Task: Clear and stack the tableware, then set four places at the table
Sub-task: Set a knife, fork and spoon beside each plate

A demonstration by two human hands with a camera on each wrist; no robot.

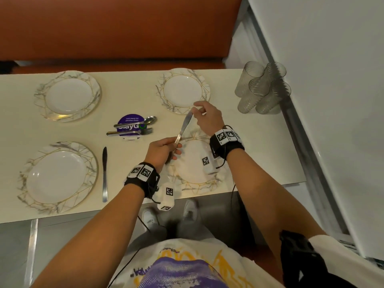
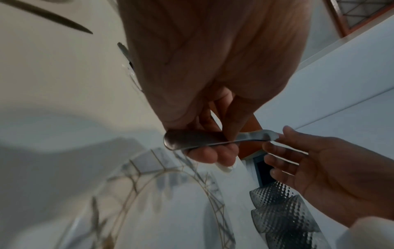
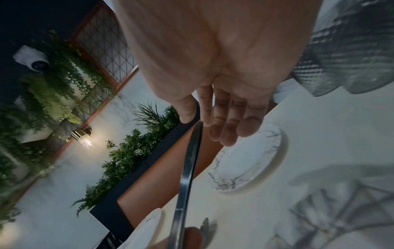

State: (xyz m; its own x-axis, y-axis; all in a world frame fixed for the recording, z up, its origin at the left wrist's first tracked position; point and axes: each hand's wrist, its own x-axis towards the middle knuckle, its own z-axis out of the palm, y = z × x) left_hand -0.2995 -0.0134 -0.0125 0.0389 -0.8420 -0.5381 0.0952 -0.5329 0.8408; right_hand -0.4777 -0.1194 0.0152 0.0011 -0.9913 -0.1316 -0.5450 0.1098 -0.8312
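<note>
A table knife (image 1: 184, 126) hangs in the air between both hands, above the near right plate (image 1: 195, 183). My left hand (image 1: 170, 146) grips its handle (image 2: 192, 139). My right hand (image 1: 199, 110) pinches the blade tip between thumb and forefinger (image 3: 204, 118). Marbled plates with gold lines stand at the far left (image 1: 68, 96), far right (image 1: 182, 90) and near left (image 1: 58, 177). A second knife (image 1: 105, 173) lies right of the near left plate. A spoon (image 1: 137, 122) and a fork (image 1: 131, 132) lie on a purple sticker (image 1: 128, 119) mid-table.
Several ribbed clear tumblers (image 1: 261, 88) cluster at the table's back right corner by a white wall (image 1: 332, 100). An orange bench back (image 1: 114, 28) runs along the far side. The table's near edge (image 1: 124, 208) is just before my feet.
</note>
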